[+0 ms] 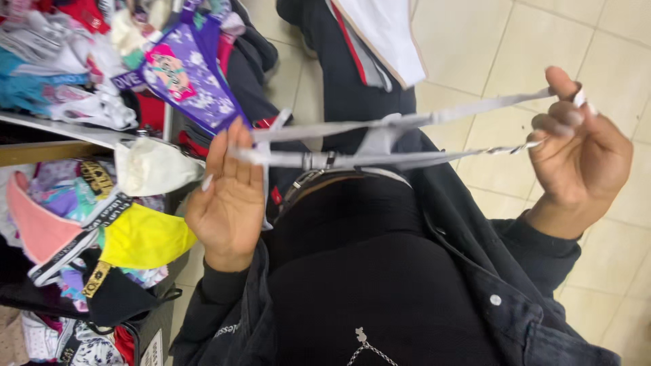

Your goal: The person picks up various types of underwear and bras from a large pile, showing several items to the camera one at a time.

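above a tiled floor (597, 41), a person in a dark jacket (475, 271) stretches a thin grey garment (380, 139) between two raised hands, its straps pulled taut across the middle of the view. the left hand (230, 200) is held upright with the palm open and the fingers straight, the straps looped around the fingers near their tips rather than clenched in a fist. the right hand (580, 159) is curled, its fingers hooked through the other end of the straps, one band running over the fingertips and a twisted one passing lower across the fingers. the garment hangs in the air between the hands, in front of the person's chest and a belt (325, 179), touching nothing else that can be seen. to the left stands a display rack (61, 129) heaped with bright underwear, among it a purple patterned piece (186, 74) just above the left hand, a white piece (149, 166) and a yellow piece (142, 237) just beside that hand's wrist. a small chain (366, 346) hangs at the bottom edge of the view.
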